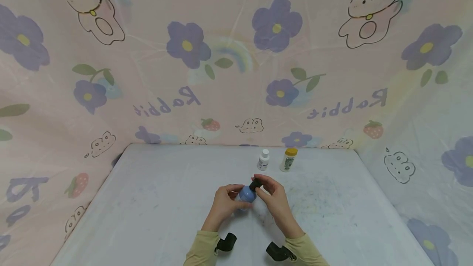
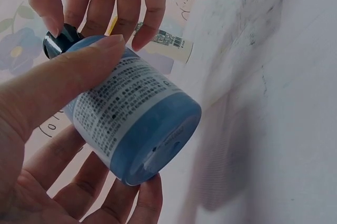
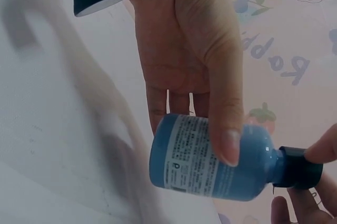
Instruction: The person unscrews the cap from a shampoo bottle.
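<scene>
Item: blue paint bottle (image 1: pixel 246 194) with printed label, held tilted above the grey table (image 1: pixel 155 200), its body wrapped by our left hand (image 1: pixel 223 202) with thumb across the label, its black cap (image 1: pixel 256 184) pinched by the fingertips of our right hand (image 1: pixel 273 198). We judge the cap-turning step in hand; next calls for a steady left grip against the twist. Head view alone shows the white-capped bottle (image 1: pixel 263 159) and yellow-capped bottle (image 1: pixel 288 159) beyond the hands; the left wrist view alone shows the base (image 2: pixel 158 150).

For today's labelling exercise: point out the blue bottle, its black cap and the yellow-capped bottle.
blue bottle (image 3: pixel 210 163): right wrist view, on its label.
black cap (image 3: pixel 300 169): right wrist view, cap's side.
yellow-capped bottle (image 1: pixel 288 160): head view, bottle's body.
</scene>
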Demonstrator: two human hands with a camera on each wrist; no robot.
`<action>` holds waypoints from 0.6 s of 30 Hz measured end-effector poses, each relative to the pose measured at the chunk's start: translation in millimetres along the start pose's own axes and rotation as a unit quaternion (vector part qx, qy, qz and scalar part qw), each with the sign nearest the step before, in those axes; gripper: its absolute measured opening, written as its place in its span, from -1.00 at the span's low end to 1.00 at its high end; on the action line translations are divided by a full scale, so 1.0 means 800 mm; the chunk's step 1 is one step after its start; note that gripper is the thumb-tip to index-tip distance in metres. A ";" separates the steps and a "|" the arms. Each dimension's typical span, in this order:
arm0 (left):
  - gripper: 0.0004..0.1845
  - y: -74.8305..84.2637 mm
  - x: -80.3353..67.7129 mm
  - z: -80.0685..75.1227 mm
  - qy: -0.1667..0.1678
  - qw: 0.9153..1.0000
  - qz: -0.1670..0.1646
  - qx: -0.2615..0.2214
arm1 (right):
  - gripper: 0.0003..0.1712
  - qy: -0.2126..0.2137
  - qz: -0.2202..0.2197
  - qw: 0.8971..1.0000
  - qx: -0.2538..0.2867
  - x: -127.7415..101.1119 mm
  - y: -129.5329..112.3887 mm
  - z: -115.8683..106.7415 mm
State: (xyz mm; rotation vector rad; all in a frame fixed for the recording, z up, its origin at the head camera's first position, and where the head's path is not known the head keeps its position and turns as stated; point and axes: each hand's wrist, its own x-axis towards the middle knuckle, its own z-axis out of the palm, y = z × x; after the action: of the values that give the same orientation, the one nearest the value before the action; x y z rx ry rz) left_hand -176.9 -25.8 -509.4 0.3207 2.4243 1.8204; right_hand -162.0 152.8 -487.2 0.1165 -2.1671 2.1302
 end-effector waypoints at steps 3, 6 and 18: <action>-0.41 -0.002 0.000 0.001 -0.001 1.000 -0.004 -0.003 | -0.61 0.007 0.001 1.000 -0.001 0.000 0.001 0.001; -0.40 -0.003 0.000 0.002 -0.002 1.000 0.001 -0.004 | -0.59 0.023 0.005 1.000 -0.009 0.000 0.002 0.003; -0.41 -0.002 0.000 0.001 0.002 1.000 0.001 -0.003 | -0.61 0.085 0.049 0.995 -0.024 -0.009 -0.036 0.012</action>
State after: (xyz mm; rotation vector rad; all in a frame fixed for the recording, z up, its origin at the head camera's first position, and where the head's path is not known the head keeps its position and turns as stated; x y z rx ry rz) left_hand -176.6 -25.3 -510.9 0.3193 2.4227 1.8301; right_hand -151.6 142.3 -459.9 -0.1729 -2.1650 2.0515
